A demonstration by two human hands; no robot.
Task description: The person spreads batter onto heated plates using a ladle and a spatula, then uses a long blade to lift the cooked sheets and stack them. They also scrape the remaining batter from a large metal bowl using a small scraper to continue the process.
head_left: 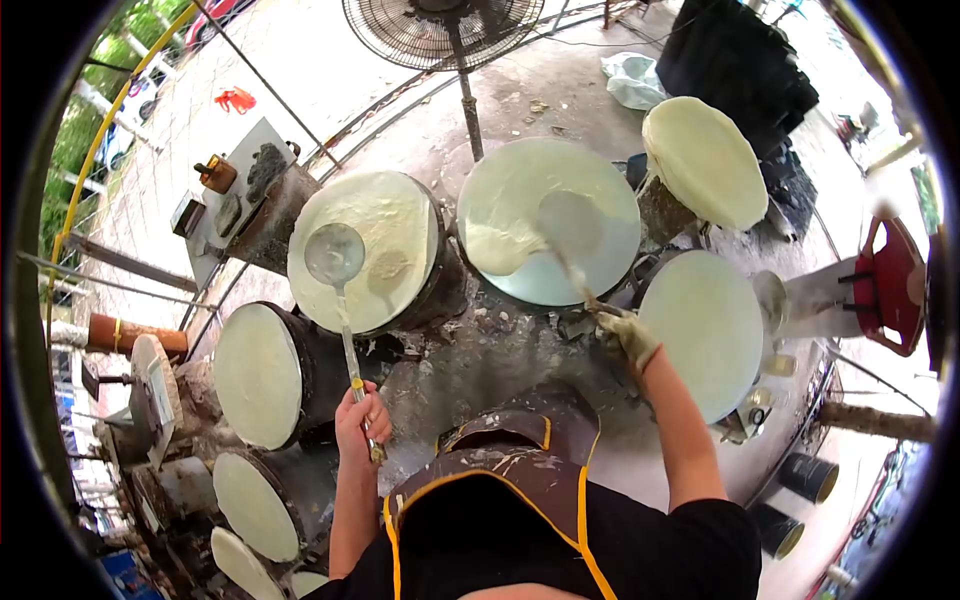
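My left hand grips the long handle of a metal ladle whose bowl hovers over a round steamer drum coated with white batter. My right hand, smeared with batter, holds a second ladle that is blurred over the middle drum, where batter covers part of the pale blue cloth. I wear a brown apron with yellow trim over a black shirt.
More batter-covered drums ring me: at right, far right, left and lower left. A standing fan is behind the drums. A red chair stands at the right. A small metal pot sits beside the right drum.
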